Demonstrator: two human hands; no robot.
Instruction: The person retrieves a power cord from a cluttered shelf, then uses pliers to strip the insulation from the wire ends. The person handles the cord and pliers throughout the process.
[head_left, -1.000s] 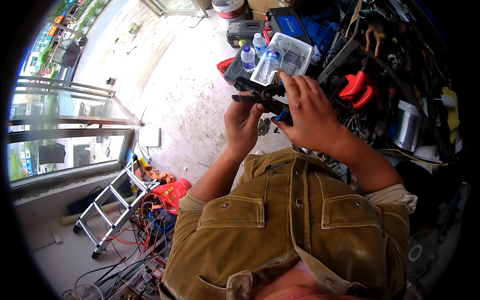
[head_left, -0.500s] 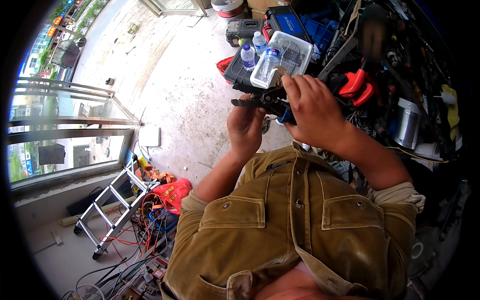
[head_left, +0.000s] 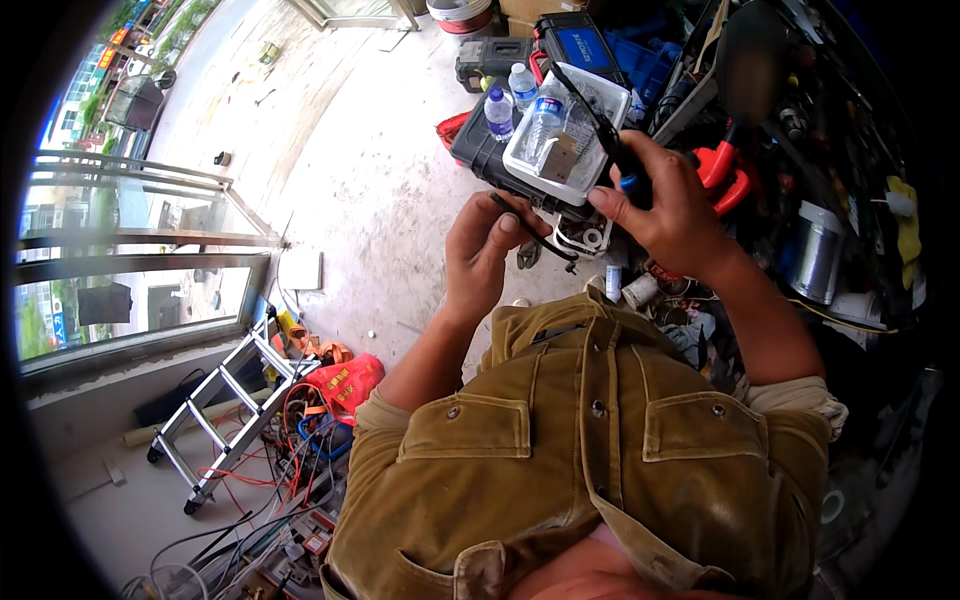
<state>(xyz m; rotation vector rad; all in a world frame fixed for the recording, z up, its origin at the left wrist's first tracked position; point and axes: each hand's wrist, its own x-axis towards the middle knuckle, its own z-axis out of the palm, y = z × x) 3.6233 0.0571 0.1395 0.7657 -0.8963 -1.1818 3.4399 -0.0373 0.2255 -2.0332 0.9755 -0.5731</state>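
My right hand [head_left: 655, 205] grips a long black hand tool [head_left: 610, 135] with a blue part at its handle, raised over the white plastic box [head_left: 600, 100]. Below it, my left hand [head_left: 480, 245] pinches a short dark strip or cable [head_left: 535, 230] angled down to a small fitting at its end. Behind my hands, a clear bottle [head_left: 545, 120] lies in the white box on a black case [head_left: 475, 150]. Two smaller bottles [head_left: 499, 120] stand beside the box.
Tools and red-handled gear [head_left: 715, 170] crowd the right, with a silver canister [head_left: 815, 255]. An aluminium ladder [head_left: 225, 410] lies at lower left beside tangled cables and a red bag [head_left: 345, 385]. A glass door frame [head_left: 140, 260] stands at left, opening onto pavement.
My hands have moved apart: the right has lifted the black tool up and rightward, while the left now shows a dark strip in its fingers, separate from that tool.
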